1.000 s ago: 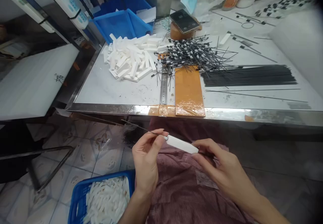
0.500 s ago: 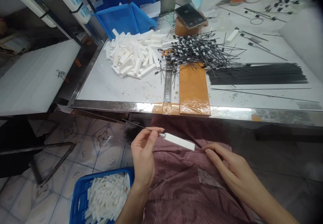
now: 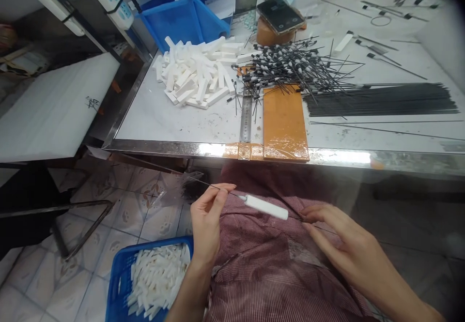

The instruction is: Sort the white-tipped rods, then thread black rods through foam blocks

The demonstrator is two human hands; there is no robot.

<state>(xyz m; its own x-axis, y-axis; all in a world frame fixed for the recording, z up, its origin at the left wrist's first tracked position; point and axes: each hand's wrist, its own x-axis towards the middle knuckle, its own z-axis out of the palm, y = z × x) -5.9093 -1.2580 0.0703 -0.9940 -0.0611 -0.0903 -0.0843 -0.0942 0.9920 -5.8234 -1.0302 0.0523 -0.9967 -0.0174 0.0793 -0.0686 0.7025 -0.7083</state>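
Observation:
My left hand (image 3: 208, 215) pinches a thin black rod (image 3: 203, 182) between thumb and fingertips, the rod's free end pointing up and left. Right of those fingertips, a small pale tip (image 3: 241, 197) on the rod meets a white block (image 3: 267, 207). This long block hangs in the air between my hands, over my lap, its edges looking rounded and blurred. In line with the block's far end, my right hand (image 3: 345, 242) is closed at the fingertips around what looks like the same rod, partly hidden by the fingers. Neither hand touches the block.
White blocks (image 3: 199, 75) lie heaped on the table beside a pile of black rods with black-and-white ends (image 3: 290, 65). An orange-brown board (image 3: 286, 123), steel ruler (image 3: 246, 118) and bare rods (image 3: 381, 101) lie nearby. A blue basket (image 3: 115, 273) of white pieces stands low left.
The white block now sits farther right of my left fingertips, exposing more rod, and its outline has blurred. My right hand has shifted slightly right. The whole view has shifted a little.

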